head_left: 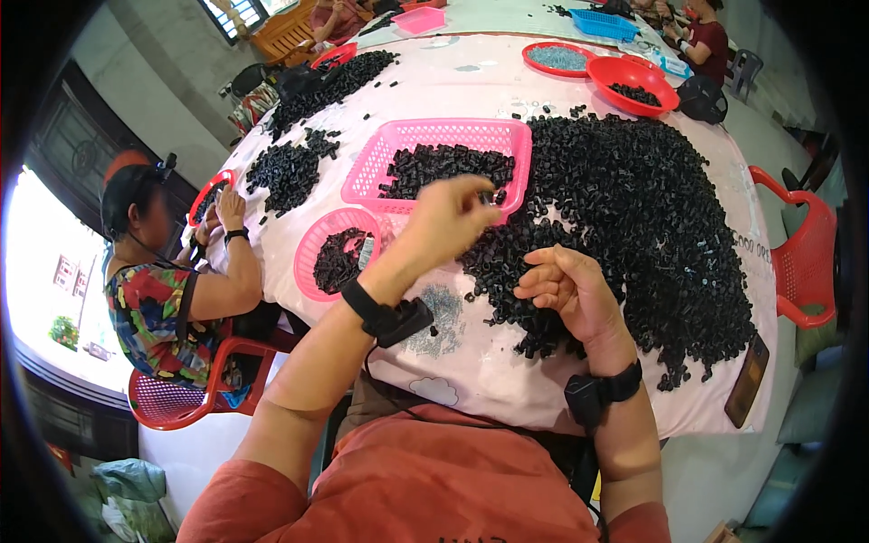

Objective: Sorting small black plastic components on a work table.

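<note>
My left hand (444, 226) is over the near right corner of a pink plastic basket (367, 154), slightly smeared by motion. Its thumb and index finger close around a small black plastic part (490, 197) with a shiny bit on it. Many similar black parts (453, 167) lie in the basket. Above the near edge of a broad heap of black parts (625, 199) is my right hand (572, 288), its fingers curled toward the thumb. Whatever it may hold is hidden. A round pink basket (303, 262) with black pieces and a white tube stands left of my left wrist.
Tiny metal pieces (436, 317) are scattered before me. Red bowls (625, 77) stand at the far right, one with clear bits. A phone (748, 380) lies at the right edge, near a red chair (806, 244). At left, a seated person (163, 271) handles parts at a red bowl.
</note>
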{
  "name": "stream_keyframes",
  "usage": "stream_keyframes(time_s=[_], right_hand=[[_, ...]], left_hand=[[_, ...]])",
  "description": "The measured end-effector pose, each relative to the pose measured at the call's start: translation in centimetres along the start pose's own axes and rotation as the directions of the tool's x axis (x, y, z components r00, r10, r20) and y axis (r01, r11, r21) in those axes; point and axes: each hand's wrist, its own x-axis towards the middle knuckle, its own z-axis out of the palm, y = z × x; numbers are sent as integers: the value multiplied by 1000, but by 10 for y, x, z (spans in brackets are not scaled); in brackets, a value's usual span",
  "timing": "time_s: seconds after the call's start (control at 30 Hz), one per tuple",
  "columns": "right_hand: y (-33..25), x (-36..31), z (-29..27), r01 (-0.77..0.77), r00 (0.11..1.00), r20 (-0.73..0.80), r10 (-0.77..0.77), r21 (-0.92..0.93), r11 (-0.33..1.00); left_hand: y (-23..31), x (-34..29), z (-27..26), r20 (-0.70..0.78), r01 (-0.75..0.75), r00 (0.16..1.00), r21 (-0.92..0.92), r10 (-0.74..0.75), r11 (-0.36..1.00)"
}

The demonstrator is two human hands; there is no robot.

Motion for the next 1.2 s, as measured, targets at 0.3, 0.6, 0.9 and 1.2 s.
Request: stream_keyframes(time_s=[0.3,0.6,0.9,1.2], right_hand=[[1,2,-8,93,995,-28,-92,49,994],[3,4,-8,131,991,-30,-131,20,991],[2,2,-5,212,975,-73,-209,32,977],[1,3,-4,229,969,-100,-225,32,973]], left_hand=[[-13,-36,-4,12,-5,1000,173,3,985],[-40,-75,26,172,-56,985,388,-12,920],[-18,-72,39,194,-102,979,212,60,972],[-9,-71,54,243,-224,957,283,156,933]])
